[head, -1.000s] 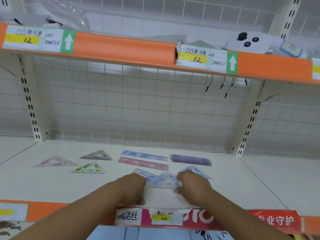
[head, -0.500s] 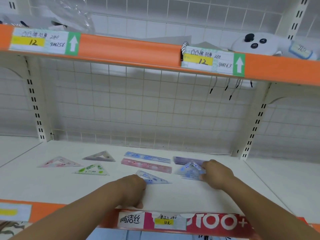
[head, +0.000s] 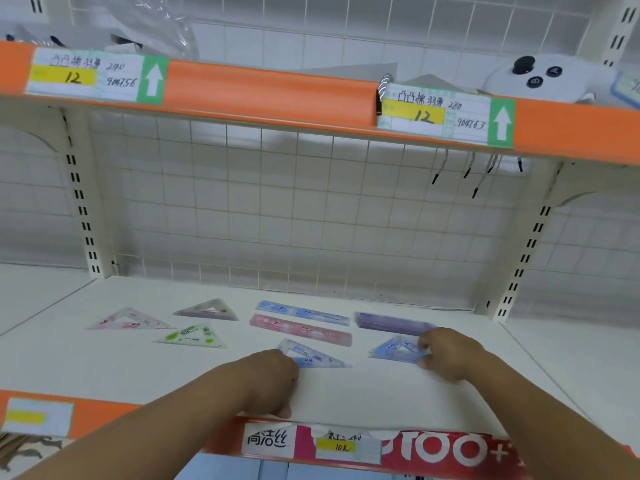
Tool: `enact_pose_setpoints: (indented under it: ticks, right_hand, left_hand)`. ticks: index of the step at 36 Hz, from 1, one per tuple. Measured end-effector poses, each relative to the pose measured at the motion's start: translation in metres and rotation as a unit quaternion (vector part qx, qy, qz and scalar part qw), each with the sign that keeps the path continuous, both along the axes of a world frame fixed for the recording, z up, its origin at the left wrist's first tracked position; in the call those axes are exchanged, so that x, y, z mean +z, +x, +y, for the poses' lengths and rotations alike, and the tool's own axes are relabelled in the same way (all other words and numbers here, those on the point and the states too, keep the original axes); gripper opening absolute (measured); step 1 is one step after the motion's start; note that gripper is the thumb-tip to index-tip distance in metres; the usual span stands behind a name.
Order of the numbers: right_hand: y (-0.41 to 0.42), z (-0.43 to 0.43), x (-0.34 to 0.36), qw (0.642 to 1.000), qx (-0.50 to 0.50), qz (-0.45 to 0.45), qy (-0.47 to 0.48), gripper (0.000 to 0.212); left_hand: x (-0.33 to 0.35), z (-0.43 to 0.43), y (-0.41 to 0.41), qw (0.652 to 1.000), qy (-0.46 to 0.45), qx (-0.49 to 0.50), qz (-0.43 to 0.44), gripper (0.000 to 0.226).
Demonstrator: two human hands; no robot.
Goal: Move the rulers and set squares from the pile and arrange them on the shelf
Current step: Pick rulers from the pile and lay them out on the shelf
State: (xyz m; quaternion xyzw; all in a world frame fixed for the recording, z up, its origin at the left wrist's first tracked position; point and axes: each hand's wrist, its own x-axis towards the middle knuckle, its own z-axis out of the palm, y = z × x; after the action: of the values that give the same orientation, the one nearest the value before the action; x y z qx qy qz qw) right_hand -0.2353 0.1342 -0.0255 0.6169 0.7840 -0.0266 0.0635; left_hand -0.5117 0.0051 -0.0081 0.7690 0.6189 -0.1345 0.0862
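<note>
Two hands, two blue set squares on the shelf (head: 381, 393).
Bare room toward the front edge. Right hand (head: 446, 353) pinches the right set square (head: 394, 351) by its right corner; left hand (head: 273, 379) covers the left set square (head: 313, 356) corner, grip hidden. Both lie flat, long edges left to right.

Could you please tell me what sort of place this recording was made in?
Most likely a shop: a display shelf with orange edge strips, handwritten price labels on them, and a wire grid back.
</note>
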Motion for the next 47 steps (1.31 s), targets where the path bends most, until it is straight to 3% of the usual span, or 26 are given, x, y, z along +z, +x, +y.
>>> enact_pose_setpoints:
  ticks: [4,7,16,34,47]
  right_hand:
    - [0.0,0.002,-0.003,1.0,-0.002,0.004,0.0,0.028]
    - [-0.003,0.004,-0.006,1.0,-0.007,-0.008,0.005,0.011]
    - [0.001,0.006,-0.013,0.999,0.017,-0.039,0.013,0.03]
    - [-0.014,-0.015,-0.006,0.999,-0.047,-0.024,0.014,0.037]
    - [-0.046,-0.043,0.006,0.997,-0.067,-0.036,0.012,0.03]
  left_hand:
    - [-0.001,0.001,-0.001,1.0,-0.005,0.007,-0.007,0.042]
    - [-0.001,0.002,-0.001,1.0,-0.006,0.009,-0.011,0.041]
    - [-0.002,0.002,-0.002,1.0,-0.012,0.012,-0.015,0.037]
    - [-0.007,0.002,-0.003,0.999,0.005,0.033,-0.024,0.044]
    - [-0.004,0.008,-0.013,0.996,0.048,0.062,-0.032,0.044]
